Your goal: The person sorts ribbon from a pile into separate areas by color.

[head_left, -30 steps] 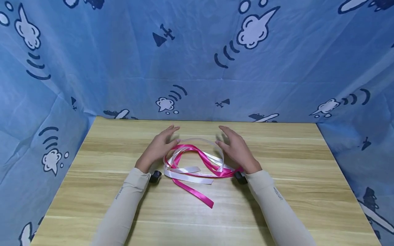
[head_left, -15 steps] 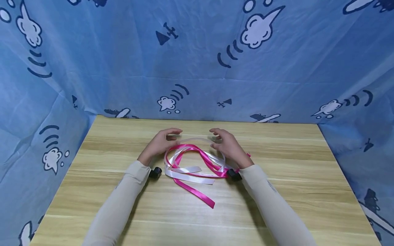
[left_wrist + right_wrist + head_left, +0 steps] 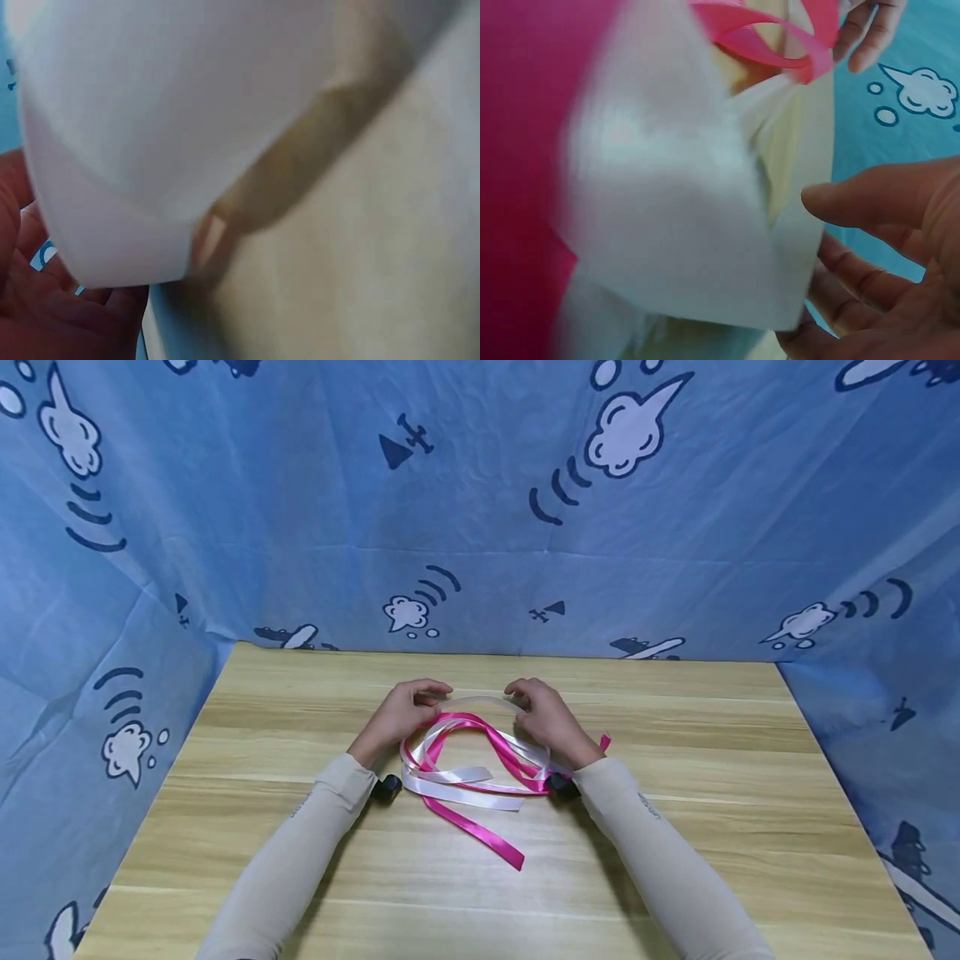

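A loose coil of pink ribbon [image 3: 474, 832] and white ribbon [image 3: 468, 795] lies on the table between the hands, its cut ends trailing toward the front. A thin pale loop arches at its back. My left hand [image 3: 401, 714] is at the back left of the coil, fingers bent and thumb apart from them. At the back right, my right hand [image 3: 546, 717] mirrors it. In the right wrist view the thumb reaches the edge of the upright white band [image 3: 675, 202], other fingers behind it. White ribbon covers part of the left hand [image 3: 67, 319] in the left wrist view.
The wooden table [image 3: 337, 877] extends around the coil on every side. A blue printed cloth [image 3: 300, 510] hangs behind it and along both sides. Each wrist carries a small black camera [image 3: 387, 789] low beside the ribbons.
Both hands have drawn inward toward the back of the coil, the right one moving farther left. Their fingers have bent more. The ribbons lie almost the same.
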A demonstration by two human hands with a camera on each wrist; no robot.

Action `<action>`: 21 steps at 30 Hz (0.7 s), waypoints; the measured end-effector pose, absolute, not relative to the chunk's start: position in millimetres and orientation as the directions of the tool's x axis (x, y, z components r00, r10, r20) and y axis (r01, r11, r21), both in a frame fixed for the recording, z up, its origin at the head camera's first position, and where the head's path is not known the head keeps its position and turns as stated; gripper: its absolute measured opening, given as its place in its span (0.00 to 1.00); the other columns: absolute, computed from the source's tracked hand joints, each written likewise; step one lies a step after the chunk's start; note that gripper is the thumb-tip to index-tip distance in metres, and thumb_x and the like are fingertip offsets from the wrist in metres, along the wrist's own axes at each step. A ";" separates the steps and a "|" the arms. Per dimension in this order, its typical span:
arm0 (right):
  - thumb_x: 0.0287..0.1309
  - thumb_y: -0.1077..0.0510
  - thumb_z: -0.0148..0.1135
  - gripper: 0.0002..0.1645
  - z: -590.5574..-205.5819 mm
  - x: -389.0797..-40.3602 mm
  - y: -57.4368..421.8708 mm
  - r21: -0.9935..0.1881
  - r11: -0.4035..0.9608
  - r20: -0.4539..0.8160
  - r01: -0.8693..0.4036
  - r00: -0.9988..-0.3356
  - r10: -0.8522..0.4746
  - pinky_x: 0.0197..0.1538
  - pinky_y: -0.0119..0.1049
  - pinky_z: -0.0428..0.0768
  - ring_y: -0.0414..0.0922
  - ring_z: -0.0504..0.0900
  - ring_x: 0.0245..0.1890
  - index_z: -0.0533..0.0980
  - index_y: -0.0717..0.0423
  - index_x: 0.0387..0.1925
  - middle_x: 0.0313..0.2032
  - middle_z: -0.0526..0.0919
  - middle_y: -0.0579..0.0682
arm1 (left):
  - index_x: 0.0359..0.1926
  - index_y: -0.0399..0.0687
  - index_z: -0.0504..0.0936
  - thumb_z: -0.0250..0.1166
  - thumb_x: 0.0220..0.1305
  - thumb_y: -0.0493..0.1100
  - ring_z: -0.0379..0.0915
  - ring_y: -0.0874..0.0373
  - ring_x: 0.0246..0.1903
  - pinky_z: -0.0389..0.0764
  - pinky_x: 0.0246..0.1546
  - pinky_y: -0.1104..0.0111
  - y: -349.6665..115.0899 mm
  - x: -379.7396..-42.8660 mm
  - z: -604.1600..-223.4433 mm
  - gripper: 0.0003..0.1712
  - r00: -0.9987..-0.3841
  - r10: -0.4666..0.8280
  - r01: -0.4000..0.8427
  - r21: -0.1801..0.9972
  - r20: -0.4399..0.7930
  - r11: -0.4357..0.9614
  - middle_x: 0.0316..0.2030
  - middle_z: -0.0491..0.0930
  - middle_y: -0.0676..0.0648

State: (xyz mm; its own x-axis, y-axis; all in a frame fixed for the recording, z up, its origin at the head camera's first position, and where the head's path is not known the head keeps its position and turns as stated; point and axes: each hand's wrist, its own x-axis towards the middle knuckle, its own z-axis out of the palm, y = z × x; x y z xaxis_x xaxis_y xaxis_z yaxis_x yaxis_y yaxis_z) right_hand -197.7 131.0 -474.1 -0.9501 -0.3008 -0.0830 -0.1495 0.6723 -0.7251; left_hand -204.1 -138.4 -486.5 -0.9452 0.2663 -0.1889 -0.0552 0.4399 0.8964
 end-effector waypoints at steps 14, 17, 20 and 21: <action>0.60 0.76 0.56 0.14 -483.1 -198.4 125.0 -0.701 0.698 -0.057 -0.147 -0.964 -0.261 0.45 0.44 0.80 0.50 0.77 0.38 0.82 0.61 0.40 0.38 0.84 0.57 | 0.55 0.44 0.87 0.60 0.69 0.27 0.81 0.50 0.48 0.85 0.52 0.63 -138.7 -206.0 -493.3 0.19 -0.960 0.220 -0.046 0.871 -0.174 0.489 0.53 0.86 0.42; 0.62 0.76 0.55 0.13 -482.7 -198.7 126.8 -0.720 0.682 -0.064 -0.128 -0.966 -0.249 0.44 0.42 0.79 0.50 0.77 0.38 0.82 0.61 0.39 0.37 0.84 0.57 | 0.53 0.45 0.88 0.60 0.70 0.28 0.80 0.52 0.46 0.84 0.51 0.64 -138.3 -205.6 -492.4 0.17 -0.960 0.210 -0.056 0.863 -0.184 0.502 0.50 0.86 0.43; 0.64 0.75 0.55 0.12 -481.1 -200.2 129.3 -0.743 0.661 -0.067 -0.106 -0.971 -0.231 0.43 0.39 0.77 0.50 0.76 0.38 0.82 0.61 0.38 0.37 0.84 0.57 | 0.52 0.45 0.89 0.61 0.70 0.28 0.79 0.53 0.44 0.84 0.49 0.66 -138.4 -205.4 -491.5 0.16 -0.961 0.204 -0.058 0.860 -0.186 0.508 0.49 0.86 0.43; 0.65 0.75 0.55 0.12 -480.3 -200.6 130.1 -0.752 0.652 -0.068 -0.097 -0.972 -0.223 0.42 0.39 0.77 0.50 0.76 0.38 0.82 0.61 0.38 0.37 0.84 0.57 | 0.51 0.45 0.89 0.61 0.70 0.28 0.78 0.53 0.44 0.83 0.48 0.67 -138.7 -205.5 -491.1 0.16 -0.961 0.204 -0.057 0.859 -0.185 0.508 0.49 0.86 0.43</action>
State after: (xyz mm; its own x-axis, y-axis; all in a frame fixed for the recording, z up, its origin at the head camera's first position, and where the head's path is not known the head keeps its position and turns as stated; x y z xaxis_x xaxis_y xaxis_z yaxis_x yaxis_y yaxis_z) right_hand -200.6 130.1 -480.3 -0.9723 -0.2234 -0.0684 -0.0970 0.6525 -0.7516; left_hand -205.5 -138.7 -491.1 -0.9614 0.2039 -0.1848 -0.0574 0.5081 0.8594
